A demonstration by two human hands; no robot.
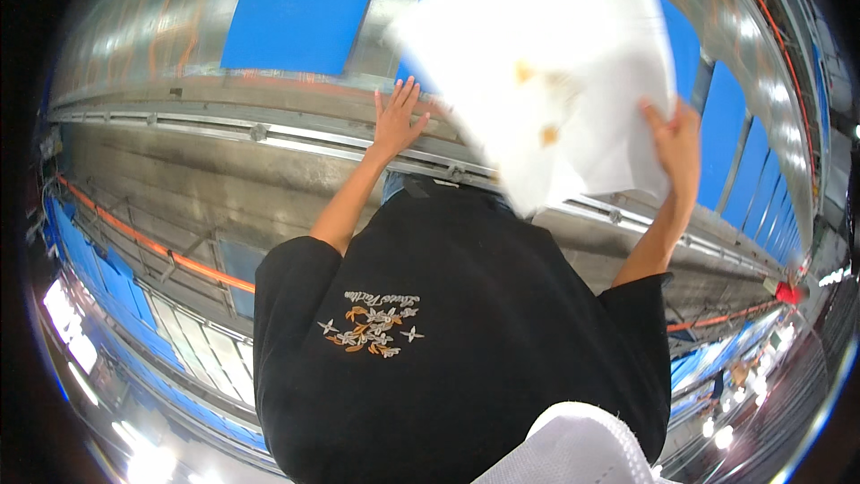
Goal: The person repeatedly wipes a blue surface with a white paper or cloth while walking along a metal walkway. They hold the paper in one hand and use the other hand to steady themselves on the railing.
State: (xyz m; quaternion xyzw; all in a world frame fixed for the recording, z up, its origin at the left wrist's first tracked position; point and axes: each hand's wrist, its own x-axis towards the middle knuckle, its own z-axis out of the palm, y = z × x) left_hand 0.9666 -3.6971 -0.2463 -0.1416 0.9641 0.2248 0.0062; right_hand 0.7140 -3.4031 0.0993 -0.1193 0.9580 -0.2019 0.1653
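Blue panels (300,9) back a white sheet (578,45), right edge pinched in right grip (678,145); left grip (396,126) splayed, empty.

- White sheet (591,27): amber-brown spots, faint grey shading
- Panels (300,9): plain blue, left and right of the sheet
- Tabletop (143,23): silver-grey, streaked orange, left of the sheet
- Shirt (511,323): black, below the sheet, with white-and-orange floral embroidery (376,323)
- Rail (152,239): orange, lower left of the sheet

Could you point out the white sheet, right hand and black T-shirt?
White sheet (573,63): head view, its bright middle.
Right hand (678,145): head view, near the thumb's base.
Black T-shirt (502,314): head view, its front.
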